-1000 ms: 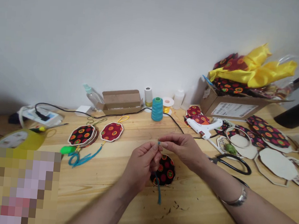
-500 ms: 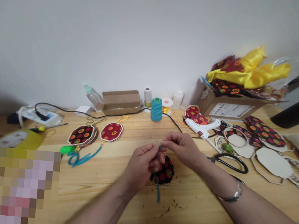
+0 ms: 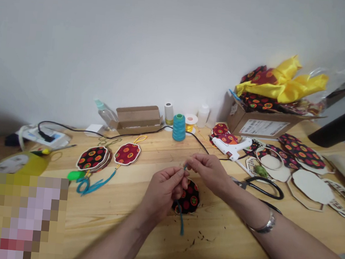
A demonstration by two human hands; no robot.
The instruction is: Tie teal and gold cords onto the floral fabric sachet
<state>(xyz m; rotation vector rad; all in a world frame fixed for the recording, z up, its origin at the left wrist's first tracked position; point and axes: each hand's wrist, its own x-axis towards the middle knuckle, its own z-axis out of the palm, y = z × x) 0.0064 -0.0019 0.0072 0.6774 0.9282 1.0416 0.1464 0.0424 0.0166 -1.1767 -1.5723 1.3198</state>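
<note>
My left hand (image 3: 163, 191) and my right hand (image 3: 208, 172) meet above the wooden table (image 3: 128, 218), both pinching a teal cord (image 3: 180, 223) between thumb and fingers. The cord's upper end shows between my fingertips and its lower end hangs down over the table. Just under my hands lies a round fabric piece (image 3: 189, 198), black with red and orange dots, partly hidden by my left hand. A metal bracelet is on my right wrist.
Black scissors (image 3: 261, 187) and a white glue gun (image 3: 230, 146) lie right of my hands. Two patterned ornaments (image 3: 109, 156) with a teal tassel sit at left. A teal thread spool (image 3: 179, 127), small boxes, and a cardboard box of fabric (image 3: 263, 121) line the back.
My hands stay together on the cord with small finger shifts; the cord's top end sits a little differently between my fingertips. The view has drifted slightly.
</note>
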